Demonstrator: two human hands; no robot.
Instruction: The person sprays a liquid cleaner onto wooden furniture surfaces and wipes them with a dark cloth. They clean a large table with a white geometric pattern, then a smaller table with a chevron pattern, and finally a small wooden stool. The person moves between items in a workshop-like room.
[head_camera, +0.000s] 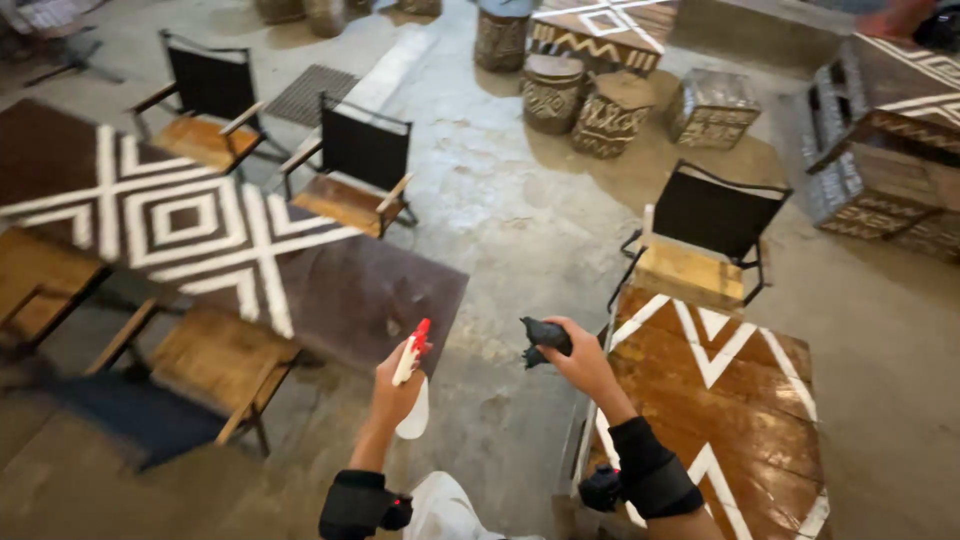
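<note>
Cut off by the bottom edge: both forearms in black wrist bands, plus the near end of the brown wooden table with white zigzag paint (740, 400). Mostly hidden inside the right hand (580, 358): a dark crumpled cloth (545, 338), shape unclear. Partly covered by the left hand (395, 385): a white spray bottle with red nozzle (412, 395); blurred at far left, a wooden folding chair (190, 380).

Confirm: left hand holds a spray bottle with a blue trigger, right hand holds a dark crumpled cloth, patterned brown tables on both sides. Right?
Not quite. The head view shows the spray bottle in the left hand has a red trigger, not blue. The rest stands: the right hand holds a dark crumpled cloth, and patterned brown tables stand on both sides, one to the left and one to the right.
</note>
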